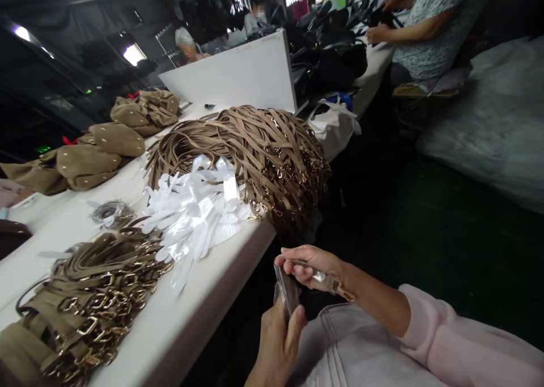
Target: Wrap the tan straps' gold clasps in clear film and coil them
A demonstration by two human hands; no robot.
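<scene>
Over by the table (182,313), a plastic-wrapped strap (289,293) runs up and away from the person's left hand (280,333), closed round its lower length, to a bend pinched by the right hand (312,264), the other end lying back toward that wrist (353,279).

The white table (148,330) bears brown straps (255,132); white plastic strips (191,217); brown fabric pieces (91,160).
</scene>
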